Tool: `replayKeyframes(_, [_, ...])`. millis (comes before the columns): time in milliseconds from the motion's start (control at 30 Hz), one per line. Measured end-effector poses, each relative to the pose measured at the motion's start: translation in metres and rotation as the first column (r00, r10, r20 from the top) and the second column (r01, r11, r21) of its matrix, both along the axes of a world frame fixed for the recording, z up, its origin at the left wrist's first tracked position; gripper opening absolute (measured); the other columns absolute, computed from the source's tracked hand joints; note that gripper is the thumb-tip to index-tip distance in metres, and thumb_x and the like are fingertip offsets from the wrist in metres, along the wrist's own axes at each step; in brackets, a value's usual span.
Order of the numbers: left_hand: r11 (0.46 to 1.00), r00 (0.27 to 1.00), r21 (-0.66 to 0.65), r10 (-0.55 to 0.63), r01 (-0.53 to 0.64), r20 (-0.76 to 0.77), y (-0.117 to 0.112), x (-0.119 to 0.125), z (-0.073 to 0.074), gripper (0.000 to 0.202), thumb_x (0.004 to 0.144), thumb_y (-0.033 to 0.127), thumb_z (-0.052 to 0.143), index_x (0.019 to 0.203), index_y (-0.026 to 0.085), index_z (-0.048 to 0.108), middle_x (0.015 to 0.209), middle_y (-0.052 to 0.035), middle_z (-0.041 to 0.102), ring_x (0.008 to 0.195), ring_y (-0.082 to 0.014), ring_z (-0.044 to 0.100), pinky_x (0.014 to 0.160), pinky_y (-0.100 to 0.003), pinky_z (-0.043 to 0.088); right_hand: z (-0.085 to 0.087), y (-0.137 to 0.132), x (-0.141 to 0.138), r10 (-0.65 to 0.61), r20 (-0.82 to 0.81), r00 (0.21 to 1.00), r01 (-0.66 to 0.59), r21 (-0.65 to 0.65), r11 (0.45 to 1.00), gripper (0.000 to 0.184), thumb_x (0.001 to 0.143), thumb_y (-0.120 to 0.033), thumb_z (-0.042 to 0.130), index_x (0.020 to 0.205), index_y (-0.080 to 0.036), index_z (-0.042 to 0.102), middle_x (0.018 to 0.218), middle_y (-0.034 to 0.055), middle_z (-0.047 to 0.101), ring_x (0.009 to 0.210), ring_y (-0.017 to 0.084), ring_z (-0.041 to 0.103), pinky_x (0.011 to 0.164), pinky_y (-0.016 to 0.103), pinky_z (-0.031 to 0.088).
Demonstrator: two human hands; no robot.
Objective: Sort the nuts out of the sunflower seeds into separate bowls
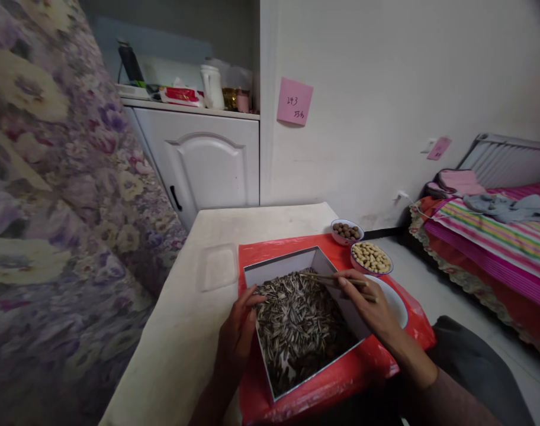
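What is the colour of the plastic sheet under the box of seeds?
The plastic sheet is red, seen best in the head view.

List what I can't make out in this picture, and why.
All in the head view:
Whether the chopsticks pinch a seed: tips too small.
White dish, left part: behind the right grip.
Floor of the box: mostly buried under seeds.
Bed: cut off by right edge.
Writing on the far pink note: too small.

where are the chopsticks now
In the head view, the right hand holds the chopsticks, their tips at the sunflower seeds near the far wall of the box.
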State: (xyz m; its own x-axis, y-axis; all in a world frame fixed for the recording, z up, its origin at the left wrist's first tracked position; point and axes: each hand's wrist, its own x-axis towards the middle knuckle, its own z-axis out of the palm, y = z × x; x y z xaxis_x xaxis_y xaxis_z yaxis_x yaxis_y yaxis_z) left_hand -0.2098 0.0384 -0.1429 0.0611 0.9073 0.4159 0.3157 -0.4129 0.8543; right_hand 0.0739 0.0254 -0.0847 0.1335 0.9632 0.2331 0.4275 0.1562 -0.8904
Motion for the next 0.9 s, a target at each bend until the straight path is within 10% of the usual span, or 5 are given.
replayKeyframes(300, [1.0,1.0,-0.013,-0.005,0.005,-0.007,0.0,-0.001,0.0,0.04,0.096,0.033,0.043,0.134,0.023,0.046,0.119,-0.0073,0.068,0.117,-0.0222,0.06,0.105,-0.039,0.043,0.007,-0.01,-0.019,0.202,-0.071,0.977,-0.209,-0.124,0.97,0.036,0.092,-0.051,0.054,0.087,-0.019,0.072,0.073,0.0021,0.067,0.065,0.018,0.06,0.059,0.027,0.045])
replayKeyframes(533, [1.0,0.999,0.016,0.0,0.001,-0.04,0.001,-0.001,-0.004,0.039,0.097,0.032,0.041,0.135,0.024,0.045,0.121,-0.0053,0.067,0.119,-0.0201,0.059,0.106,-0.036,0.041,0.019,-0.028,-0.005,0.078,-0.183,0.98,-0.104,-0.138,0.985,0.043,0.087,-0.058,0.059,0.075,-0.018,0.067,0.071,0.0049,0.066,0.053,0.015,0.056,0.047,0.025,0.042])
replayKeyframes(700, [1.0,1.0,0.016,-0.001,0.002,-0.023,0.001,-0.001,-0.004,0.039,0.097,0.032,0.042,0.135,0.023,0.045,0.121,-0.0045,0.067,0.12,-0.02,0.058,0.105,-0.035,0.041,0.022,-0.033,-0.037,0.249,-0.278,0.928,-0.307,-0.188,0.933,0.046,0.087,-0.059,0.057,0.072,-0.016,0.065,0.074,0.0037,0.064,0.049,0.011,0.053,0.044,0.022,0.04])
replayKeyframes(900, [1.0,1.0,-0.004,-0.024,0.024,0.001,0.0,-0.002,-0.002,0.039,0.098,0.033,0.041,0.135,0.023,0.045,0.124,-0.0057,0.066,0.12,-0.0197,0.058,0.108,-0.036,0.039,0.019,-0.025,-0.038,0.169,0.001,0.986,-0.169,-0.02,0.985,0.035,0.094,-0.046,0.053,0.076,-0.02,0.067,0.072,0.0005,0.062,0.063,0.015,0.056,0.056,0.024,0.041])
